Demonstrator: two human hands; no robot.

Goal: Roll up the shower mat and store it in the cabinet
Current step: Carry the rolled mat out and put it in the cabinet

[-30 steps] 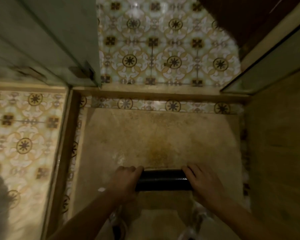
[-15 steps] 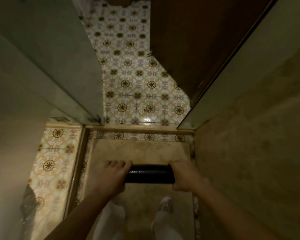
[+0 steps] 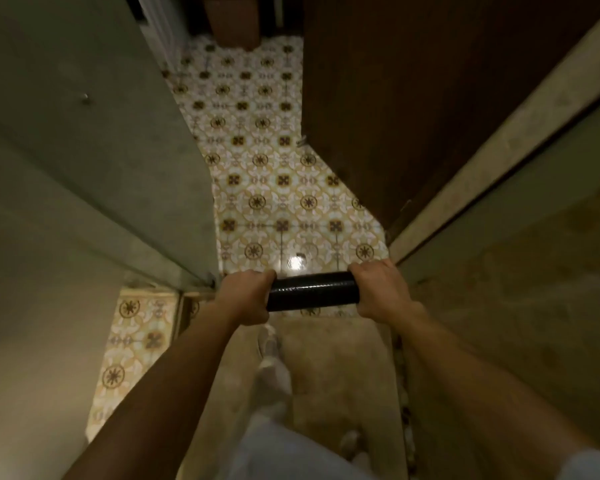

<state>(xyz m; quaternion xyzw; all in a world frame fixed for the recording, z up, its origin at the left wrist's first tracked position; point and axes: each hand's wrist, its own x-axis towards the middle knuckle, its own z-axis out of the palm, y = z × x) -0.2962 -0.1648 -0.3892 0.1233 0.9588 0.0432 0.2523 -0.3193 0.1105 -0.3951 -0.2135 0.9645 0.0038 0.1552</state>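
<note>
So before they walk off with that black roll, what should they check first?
1. Mat fully rolled: ok, the shower mat is a tight black tube.
2. Left hand gripping one end: ok.
3. Right hand gripping the other end: ok.
4. Roll clear of the ground: ok, held level above the patterned tile floor.
5. Way ahead free: ok, the tiles between the glass panel and the dark wooden door look bare.
6. Cabinet open: cannot tell.
</note>
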